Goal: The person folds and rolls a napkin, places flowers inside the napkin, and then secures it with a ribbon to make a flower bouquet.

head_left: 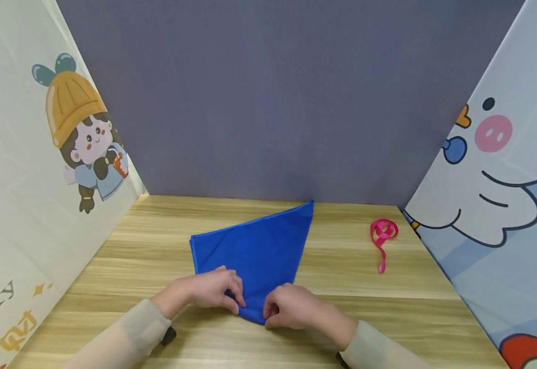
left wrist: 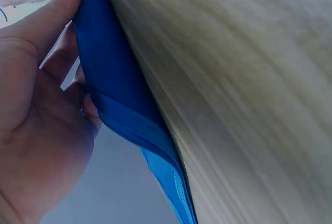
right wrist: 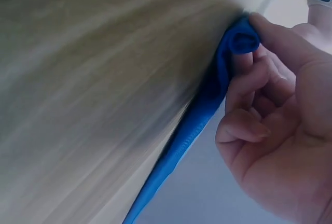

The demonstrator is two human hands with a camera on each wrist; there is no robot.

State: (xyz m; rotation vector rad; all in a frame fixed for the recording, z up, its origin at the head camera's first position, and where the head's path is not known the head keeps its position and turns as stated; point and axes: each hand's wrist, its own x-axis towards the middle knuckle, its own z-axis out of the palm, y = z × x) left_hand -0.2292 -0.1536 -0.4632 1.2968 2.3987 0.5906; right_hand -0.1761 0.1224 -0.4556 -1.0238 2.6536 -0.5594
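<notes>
A blue cloth (head_left: 268, 241) lies folded in layers on the table, its far right corner pointing at the back wall. My left hand (head_left: 218, 289) pinches its near edge between thumb and curled fingers. In the left wrist view the thumb lies along the blue cloth (left wrist: 111, 73), with layered edges below. Just to the right, my right hand (head_left: 298, 307) holds the near right end of the same edge. The right wrist view shows that end of the cloth (right wrist: 244, 40) rolled into a small coil, gripped by the thumb and fingers.
On the right of the wooden table (head_left: 342, 256) lies a loosely looped pink ribbon (head_left: 384, 233). A grey panel (head_left: 273, 102) stands along the back. Printed white panels (head_left: 15, 169) flank both sides.
</notes>
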